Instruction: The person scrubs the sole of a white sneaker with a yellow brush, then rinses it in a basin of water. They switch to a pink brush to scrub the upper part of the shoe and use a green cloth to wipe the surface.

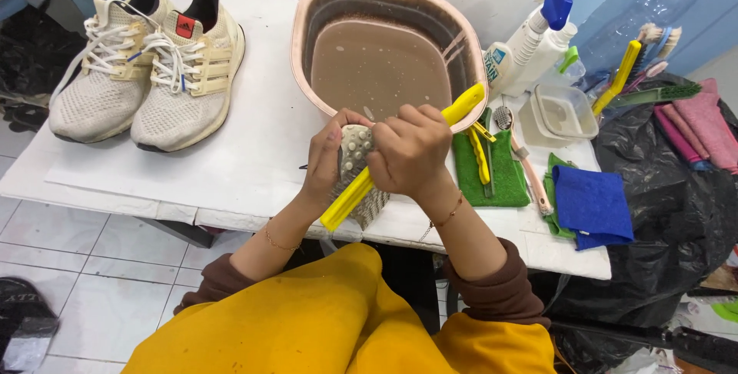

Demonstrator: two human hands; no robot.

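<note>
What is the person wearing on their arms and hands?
Both hands are bare, no gloves. The left hand and the right hand each have a thin chain bracelet on the wrist; the right one has small reddish beads. Dark brown sleeves are pushed up towards the elbows. A mustard-yellow garment covers the lap below.

We see a long yellow brush of smooth, glossy plastic (400, 151) and a grey shoe with a studded rubber sole (355, 151) and a rough knitted side. The pair of cream knitted-cloth sneakers (146, 74) looks matt, with woven white laces. The pink oval basin of smooth plastic (307, 28) holds cloudy brown water. The blue folded cloth (592, 205) looks soft, and the green mat (503, 178) looks fuzzy.
</note>
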